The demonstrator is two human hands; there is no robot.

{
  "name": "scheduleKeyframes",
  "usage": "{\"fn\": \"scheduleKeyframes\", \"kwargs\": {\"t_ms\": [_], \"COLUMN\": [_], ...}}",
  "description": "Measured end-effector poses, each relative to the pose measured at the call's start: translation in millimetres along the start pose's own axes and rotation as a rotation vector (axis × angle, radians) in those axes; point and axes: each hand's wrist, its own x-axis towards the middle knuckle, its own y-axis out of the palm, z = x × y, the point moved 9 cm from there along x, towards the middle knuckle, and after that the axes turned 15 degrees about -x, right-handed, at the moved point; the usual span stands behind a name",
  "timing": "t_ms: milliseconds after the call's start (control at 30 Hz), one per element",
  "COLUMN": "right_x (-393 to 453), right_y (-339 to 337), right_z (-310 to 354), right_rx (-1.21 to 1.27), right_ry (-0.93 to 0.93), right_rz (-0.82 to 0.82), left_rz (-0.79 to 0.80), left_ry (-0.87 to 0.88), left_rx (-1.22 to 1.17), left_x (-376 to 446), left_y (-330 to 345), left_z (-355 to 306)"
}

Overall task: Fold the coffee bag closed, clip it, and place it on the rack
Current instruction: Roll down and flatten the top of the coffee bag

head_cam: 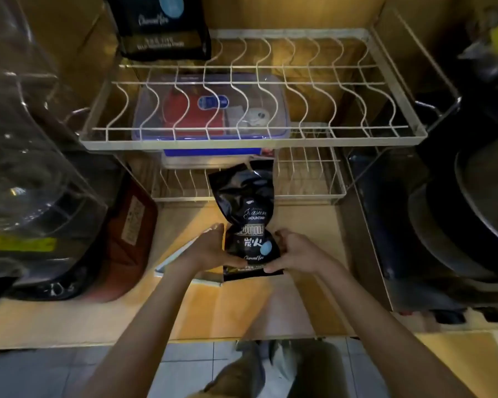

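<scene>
A black coffee bag with white lettering and a pale blue dot lies on the wooden counter, its crumpled open top pointing toward the rack. My left hand cups the bag's lower left side, fingers spread. On the lower right side, my right hand grips the bag. A white wire rack with two tiers stands just behind the bag. A second, similar black coffee bag stands upright on the upper tier's back left corner. No clip is visible.
A clear plastic box with a blue rim sits under the upper tier. A flat white-edged board lies beneath my left hand. A clear jug and a red-brown pouch crowd the left; dark pans fill the right.
</scene>
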Motion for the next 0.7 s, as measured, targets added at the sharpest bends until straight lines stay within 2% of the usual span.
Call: {"fn": "scheduleKeyframes", "kwargs": {"t_ms": [133, 233, 367, 500, 600, 700], "right_x": [11.8, 21.0, 13.8, -2.4, -4.5, 0.7], "right_y": [8.2, 16.8, 7.7, -6.3, -8.5, 0.1], "right_z": [-10.0, -20.1, -18.6, -3.9, -2.9, -11.5], "right_rx": [0.223, 0.336, 0.268, 0.221, 0.254, 0.256], "right_ry": [0.0, -0.016, -0.022, -0.131, -0.148, -0.123], "right_rz": [-0.087, -0.085, -0.229, -0.504, -0.636, -0.678], "left_rz": [0.049, -0.013, -0.128, -0.274, -0.37, -0.423], "left_ry": [0.033, 0.047, 0.16, 0.344, 0.404, 0.375], "left_rx": [-0.286, -0.368, -0.28, -0.173, -0.092, -0.028], "left_x": [8.7, 14.3, 9.8, -0.8, -2.6, -4.8], "left_y": [9.6, 10.6, 4.4, -4.4, -6.5, -3.2], "left_z": [9.5, 20.6, 14.8, -4.4, -5.9, -4.9]}}
